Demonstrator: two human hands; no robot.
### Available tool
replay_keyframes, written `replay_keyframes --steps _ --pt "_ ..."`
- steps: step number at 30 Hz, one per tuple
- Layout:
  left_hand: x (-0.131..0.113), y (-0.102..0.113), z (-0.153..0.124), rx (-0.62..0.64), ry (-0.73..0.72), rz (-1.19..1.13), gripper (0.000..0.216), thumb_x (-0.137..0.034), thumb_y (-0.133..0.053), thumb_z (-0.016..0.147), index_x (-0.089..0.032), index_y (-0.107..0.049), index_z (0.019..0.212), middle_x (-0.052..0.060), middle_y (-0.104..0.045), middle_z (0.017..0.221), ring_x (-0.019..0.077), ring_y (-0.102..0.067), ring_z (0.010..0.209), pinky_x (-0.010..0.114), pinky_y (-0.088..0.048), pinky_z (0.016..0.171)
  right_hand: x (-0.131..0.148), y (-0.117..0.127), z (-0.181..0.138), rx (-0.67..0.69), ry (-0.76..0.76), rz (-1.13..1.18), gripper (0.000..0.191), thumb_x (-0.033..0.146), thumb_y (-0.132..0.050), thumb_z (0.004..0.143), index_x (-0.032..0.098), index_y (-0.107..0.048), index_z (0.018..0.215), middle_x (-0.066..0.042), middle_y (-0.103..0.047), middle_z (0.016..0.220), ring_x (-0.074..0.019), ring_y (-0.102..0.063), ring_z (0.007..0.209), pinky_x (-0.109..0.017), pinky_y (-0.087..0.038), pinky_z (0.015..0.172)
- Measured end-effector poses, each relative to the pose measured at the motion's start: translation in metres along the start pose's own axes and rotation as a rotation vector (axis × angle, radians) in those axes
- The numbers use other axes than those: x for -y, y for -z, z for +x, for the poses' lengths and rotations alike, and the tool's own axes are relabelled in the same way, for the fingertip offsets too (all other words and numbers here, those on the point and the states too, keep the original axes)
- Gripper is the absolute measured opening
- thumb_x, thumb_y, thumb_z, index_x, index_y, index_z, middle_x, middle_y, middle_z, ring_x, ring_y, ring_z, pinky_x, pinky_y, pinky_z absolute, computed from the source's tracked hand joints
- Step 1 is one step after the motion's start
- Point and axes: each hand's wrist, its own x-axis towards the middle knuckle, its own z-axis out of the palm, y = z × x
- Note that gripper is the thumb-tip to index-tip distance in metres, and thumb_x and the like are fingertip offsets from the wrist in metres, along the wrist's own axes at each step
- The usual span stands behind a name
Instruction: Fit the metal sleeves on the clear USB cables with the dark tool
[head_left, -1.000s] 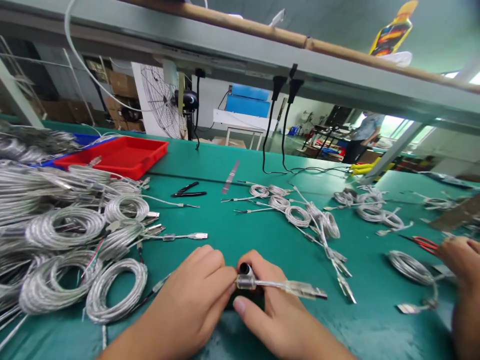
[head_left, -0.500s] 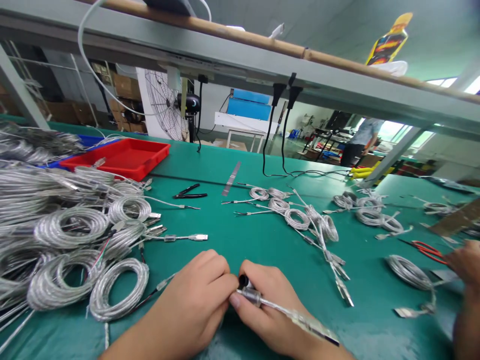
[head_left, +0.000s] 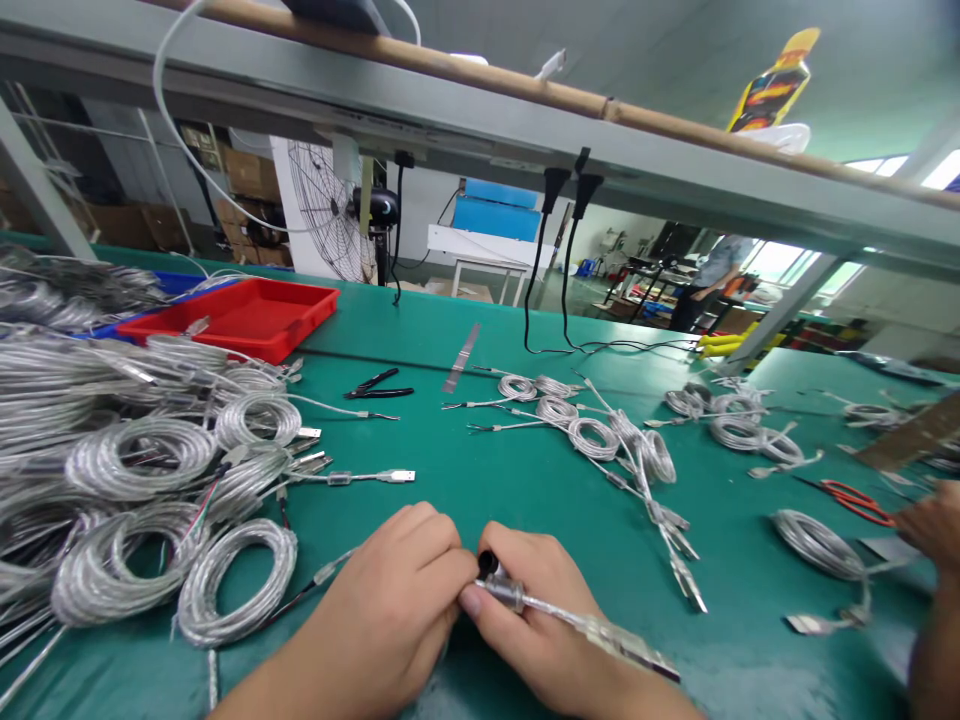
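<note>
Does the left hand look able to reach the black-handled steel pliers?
Probably yes: the left hand is near, and only thin clear USB cables lie flat between it and the pliers.

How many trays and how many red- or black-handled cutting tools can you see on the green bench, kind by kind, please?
Red plastic tray: 1
Blue tray, partly hidden behind the red one: 1
Black-handled cutters: 1
Red-handled scissors: 1
Total: 4
</note>
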Motion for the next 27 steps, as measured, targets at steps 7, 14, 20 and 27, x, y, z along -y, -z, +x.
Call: replay_keyframes --steps 7,14,20,27 --pt "0.003 -0.003 -0.002 -0.014 0.067 -0.029 0.029 -0.015 -0.032 0.107 -0.019 -0.052 0.086 0.004 -0.053 0.086 0.0213 -0.045 0.08 0.035 -0.035 0.069 0.004 0.009 -0.003 0.028 -0.032 0.099 0.02 0.04 -0.054 0.094 0.023 -0.055 0.106 0.001 -0.061 0.086 -0.0185 -0.055 0.074 -0.028 -0.038 0.067" --pt "0.005 -0.004 -0.001 0.002 0.076 -0.015 0.029 -0.014 -0.032 0.106 -0.019 -0.055 0.089 0.004 -0.052 0.087 0.022 -0.045 0.081 0.036 -0.035 0.069 0.0 0.006 -0.001 -0.106 0.066 0.121 0.006 0.028 -0.057 0.091 0.023 -0.056 0.093 0.004 -0.057 0.079 -0.0146 -0.051 0.069 -0.026 -0.038 0.067" --pt "0.006 -0.005 -0.002 -0.009 0.071 -0.033 0.031 -0.014 -0.031 0.106 -0.019 -0.056 0.09 0.004 -0.053 0.086 0.0223 -0.045 0.081 0.036 -0.034 0.069 0.0 0.005 0.0 -0.091 0.112 0.03 0.009 0.03 -0.055 0.095 0.022 -0.058 0.095 0.002 -0.061 0.081 -0.0154 -0.054 0.069 -0.027 -0.038 0.066" --pt "0.002 -0.004 -0.002 -0.019 0.046 0.0 0.031 -0.015 -0.031 0.107 -0.018 -0.056 0.089 0.004 -0.053 0.085 0.0218 -0.044 0.079 0.036 -0.035 0.068 0.002 0.01 -0.001 -0.036 0.108 -0.043 0.022 0.037 -0.047 0.102 0.021 -0.059 0.093 0.0 -0.064 0.081 -0.0172 -0.056 0.07 -0.028 -0.039 0.067"
